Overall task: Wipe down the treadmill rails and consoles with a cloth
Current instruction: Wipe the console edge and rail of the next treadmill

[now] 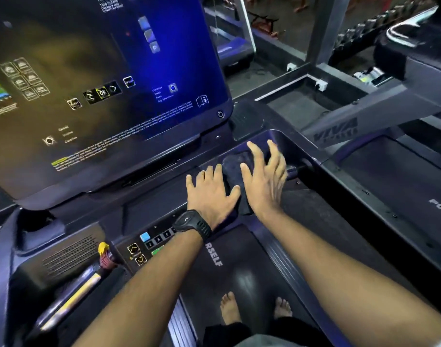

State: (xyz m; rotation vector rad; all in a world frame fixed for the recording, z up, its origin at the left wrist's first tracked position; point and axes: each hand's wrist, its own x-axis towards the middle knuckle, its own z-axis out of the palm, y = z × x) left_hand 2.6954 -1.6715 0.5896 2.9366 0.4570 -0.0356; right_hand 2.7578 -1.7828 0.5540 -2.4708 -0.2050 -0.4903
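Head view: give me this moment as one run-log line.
phase: wiping console tray | cloth: dark, in tray | left hand: flat on cloth | right hand: fingers spread on cloth, blurred

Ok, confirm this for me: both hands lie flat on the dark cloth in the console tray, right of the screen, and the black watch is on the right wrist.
One thing is wrong: the head view shows the black watch on the left wrist, not the right. The rest stands: left hand and right hand lie flat on the dark cloth in the console tray.
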